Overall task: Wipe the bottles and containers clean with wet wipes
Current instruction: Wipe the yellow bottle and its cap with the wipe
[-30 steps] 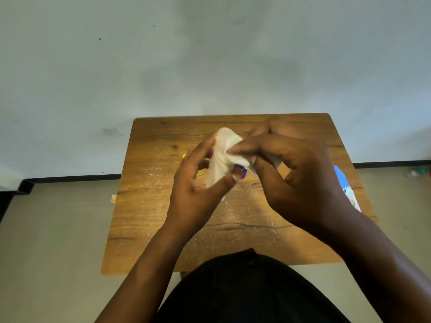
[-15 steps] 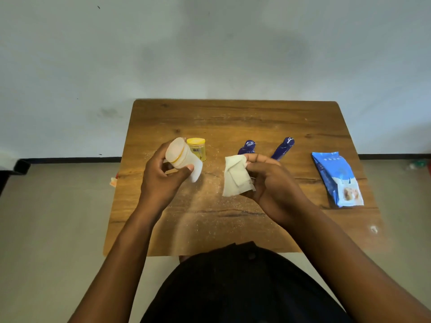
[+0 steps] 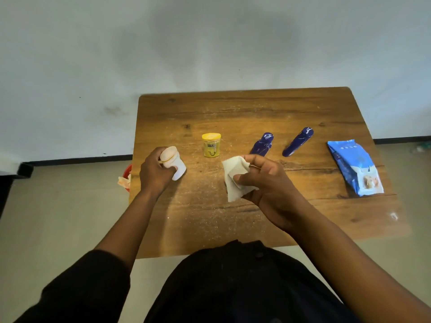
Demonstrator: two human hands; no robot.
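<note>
The left hand (image 3: 155, 172) reaches out over the left edge of the wooden table (image 3: 256, 113), forearm stretched forward, its fingers wrapped around a small white container (image 3: 173, 163) that is tilted, cap end up and away from the person, base angled down toward the tabletop; whether the base touches the wood cannot be told. The container is pale and translucent-looking with a thin yellowish band below its rounded cap. The right hand (image 3: 268, 185) is held near the middle of the table, palm turned partly inward, thumb and fingertips pinched on a folded wet wipe (image 3: 234, 177) — a creased, off-white sheet whose lower corner hangs free below the thumb. The two hands are apart, with bare wood between them. Behind them stand three more items in a row: a small yellow jar (image 3: 211, 145) with a yellow lid, upright, just beyond the gap between the hands, then two dark blue bottles (image 3: 262, 145) (image 3: 298, 142), both leaning to the right in this wide-angle view. Well off to the right lies a blue wet wipe packet (image 3: 355, 167), flat on the table. The tabletop shows a dusting of fine pale specks around the middle — densest in front of the hands.
</note>
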